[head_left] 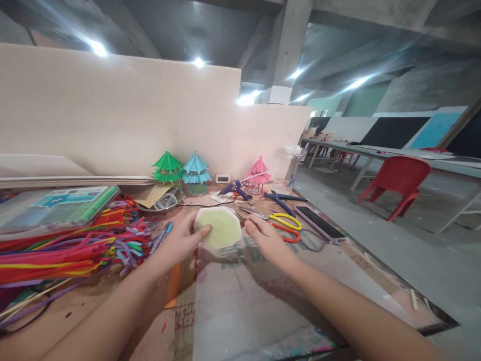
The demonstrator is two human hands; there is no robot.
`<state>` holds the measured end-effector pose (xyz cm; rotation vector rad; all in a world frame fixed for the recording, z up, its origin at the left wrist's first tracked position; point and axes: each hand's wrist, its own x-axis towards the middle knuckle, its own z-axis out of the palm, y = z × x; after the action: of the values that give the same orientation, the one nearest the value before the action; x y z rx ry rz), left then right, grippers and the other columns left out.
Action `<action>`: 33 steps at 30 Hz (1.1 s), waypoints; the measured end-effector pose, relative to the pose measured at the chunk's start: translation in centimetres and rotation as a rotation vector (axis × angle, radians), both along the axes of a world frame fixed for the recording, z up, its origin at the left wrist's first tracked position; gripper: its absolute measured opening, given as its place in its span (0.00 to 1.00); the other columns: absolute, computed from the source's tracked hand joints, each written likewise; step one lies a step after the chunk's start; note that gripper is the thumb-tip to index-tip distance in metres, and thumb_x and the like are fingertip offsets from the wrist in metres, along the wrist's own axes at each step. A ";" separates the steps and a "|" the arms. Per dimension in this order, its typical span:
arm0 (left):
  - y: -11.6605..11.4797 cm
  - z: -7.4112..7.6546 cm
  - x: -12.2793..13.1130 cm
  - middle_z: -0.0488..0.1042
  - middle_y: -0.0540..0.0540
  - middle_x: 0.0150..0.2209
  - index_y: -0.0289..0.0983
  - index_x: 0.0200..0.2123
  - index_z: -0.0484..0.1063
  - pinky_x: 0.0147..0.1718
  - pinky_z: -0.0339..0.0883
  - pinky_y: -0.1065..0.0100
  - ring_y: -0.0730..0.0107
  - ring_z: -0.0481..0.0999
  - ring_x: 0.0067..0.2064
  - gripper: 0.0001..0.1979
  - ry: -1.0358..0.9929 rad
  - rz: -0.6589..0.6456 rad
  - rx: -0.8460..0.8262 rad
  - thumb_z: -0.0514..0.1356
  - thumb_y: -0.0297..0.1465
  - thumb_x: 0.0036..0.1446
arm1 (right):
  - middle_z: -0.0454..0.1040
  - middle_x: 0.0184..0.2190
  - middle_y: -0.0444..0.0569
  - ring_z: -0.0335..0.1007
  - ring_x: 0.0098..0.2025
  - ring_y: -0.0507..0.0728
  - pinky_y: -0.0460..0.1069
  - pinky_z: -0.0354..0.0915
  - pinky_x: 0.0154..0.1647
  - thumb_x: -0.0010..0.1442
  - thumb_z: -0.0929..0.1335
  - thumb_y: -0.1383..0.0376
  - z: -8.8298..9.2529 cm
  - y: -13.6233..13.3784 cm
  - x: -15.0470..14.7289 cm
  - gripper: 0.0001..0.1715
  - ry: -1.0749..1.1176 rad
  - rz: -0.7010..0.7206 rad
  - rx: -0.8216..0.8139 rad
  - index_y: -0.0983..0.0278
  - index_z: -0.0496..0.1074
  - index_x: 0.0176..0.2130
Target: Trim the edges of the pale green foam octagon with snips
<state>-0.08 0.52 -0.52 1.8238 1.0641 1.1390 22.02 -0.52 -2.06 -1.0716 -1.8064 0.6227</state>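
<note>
Head: right hand apparently half-curled

1. Near side of disc: open lane over sheet.
2. Right of disc: scissors, pliers, phone in way.
3. Left of disc: heaped pipe cleaners block.
4. Beyond disc: glue gun, small trees.

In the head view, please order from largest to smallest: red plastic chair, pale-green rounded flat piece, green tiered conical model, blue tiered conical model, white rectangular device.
Red chair
Pale-green piece
Green model, blue model: look alike, not ranked
White device
</note>
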 end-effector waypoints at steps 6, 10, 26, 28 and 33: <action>0.0 -0.4 0.2 0.73 0.48 0.32 0.34 0.35 0.69 0.34 0.67 0.66 0.66 0.72 0.34 0.16 0.019 0.016 -0.030 0.63 0.38 0.46 | 0.74 0.32 0.50 0.68 0.34 0.57 0.49 0.58 0.34 0.61 0.58 0.64 1.1 -0.8 0.5 0.12 -0.255 -0.109 0.280 0.64 0.68 0.39; 0.0 -0.8 0.1 0.74 0.46 0.35 0.34 0.40 0.69 0.36 0.67 0.64 0.65 0.73 0.36 0.17 0.026 -0.016 -0.045 0.62 0.38 0.48 | 0.75 0.34 0.52 0.69 0.36 0.58 0.49 0.59 0.34 0.61 0.58 0.65 1.6 -0.9 0.7 0.13 -0.344 -0.124 0.316 0.65 0.69 0.39; -0.2 -0.6 -0.1 0.73 0.48 0.34 0.35 0.41 0.68 0.30 0.67 0.69 0.69 0.72 0.32 0.16 0.142 -0.001 -0.014 0.61 0.37 0.50 | 0.74 0.32 0.49 0.68 0.34 0.56 0.47 0.56 0.32 0.62 0.60 0.66 2.1 -1.0 0.7 0.11 -0.394 -0.105 0.280 0.63 0.70 0.38; -0.3 -0.6 0.0 0.72 0.49 0.31 0.35 0.41 0.67 0.26 0.66 0.70 0.71 0.71 0.28 0.16 0.138 -0.011 -0.041 0.60 0.37 0.50 | 0.75 0.32 0.50 0.68 0.34 0.56 0.48 0.57 0.33 0.62 0.59 0.66 2.0 -0.9 0.8 0.11 -0.379 -0.103 0.280 0.63 0.70 0.37; -0.4 -0.3 0.1 0.72 0.49 0.31 0.34 0.37 0.68 0.28 0.66 0.69 0.69 0.72 0.30 0.15 0.119 0.003 -0.034 0.61 0.39 0.50 | 0.75 0.33 0.50 0.69 0.35 0.57 0.48 0.58 0.33 0.61 0.60 0.66 1.9 -0.9 0.8 0.12 -0.353 -0.124 0.257 0.63 0.71 0.38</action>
<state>0.03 0.14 -0.86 1.8827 1.1469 1.0184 22.79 -1.40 -0.15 -1.1572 -2.0344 0.1238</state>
